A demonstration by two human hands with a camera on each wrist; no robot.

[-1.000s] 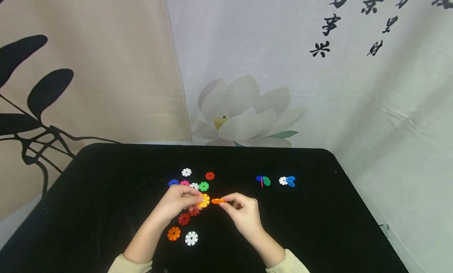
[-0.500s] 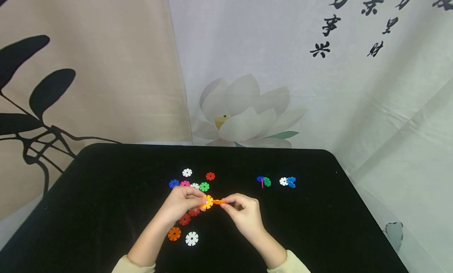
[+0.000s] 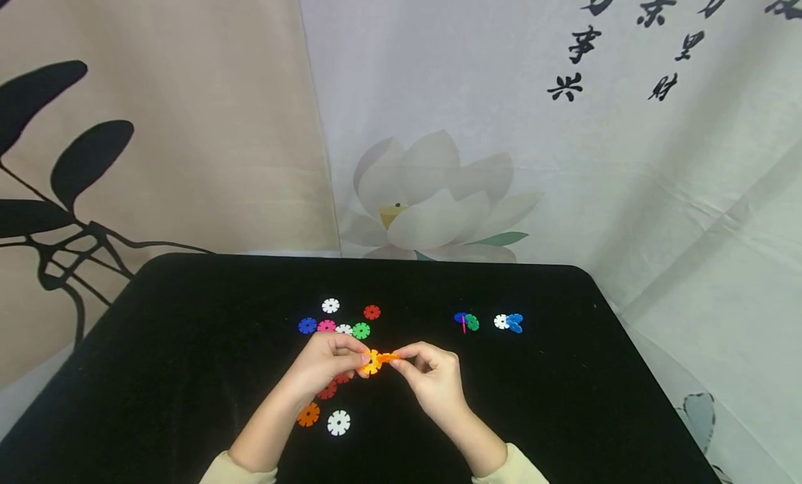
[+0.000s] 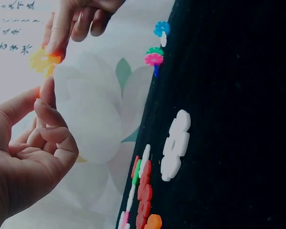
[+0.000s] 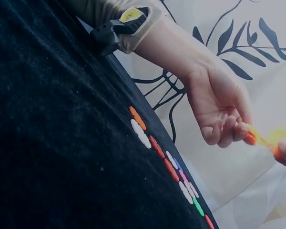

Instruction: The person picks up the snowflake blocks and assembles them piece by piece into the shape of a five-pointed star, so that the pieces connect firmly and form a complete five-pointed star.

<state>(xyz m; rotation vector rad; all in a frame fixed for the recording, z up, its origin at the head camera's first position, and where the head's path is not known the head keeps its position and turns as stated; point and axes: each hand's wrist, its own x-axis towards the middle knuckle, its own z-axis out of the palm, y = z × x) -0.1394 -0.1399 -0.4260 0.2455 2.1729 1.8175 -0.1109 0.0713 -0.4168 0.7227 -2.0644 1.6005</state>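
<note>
My left hand (image 3: 332,358) pinches a yellow snowflake disc (image 3: 374,363) between thumb and fingertips, its face towards the head camera. Thumb and finger of my right hand (image 3: 432,376) pinch an orange snowflake disc (image 3: 387,357), seen edge-on. The orange disc's edge meets the yellow disc's right side, crosswise to it. Both hands are above the table, fingertips close together. In the left wrist view the right hand (image 4: 81,19) comes from above with its disc (image 4: 44,60) bright against the backdrop. The right wrist view shows the left hand (image 5: 219,107) at the opposite side of the discs.
Loose snowflake discs lie on the black table (image 3: 564,400) near the left hand: a white disc (image 3: 339,423), an orange one (image 3: 308,414), a green one (image 3: 360,330) and several others. Two joined clusters, a blue-green-pink one (image 3: 470,322) and a white-blue one (image 3: 509,322), lie farther right.
The left hand has moved slightly right with the yellow disc. The gap between the two discs has closed, and their edges now overlap. The right hand has barely moved.
</note>
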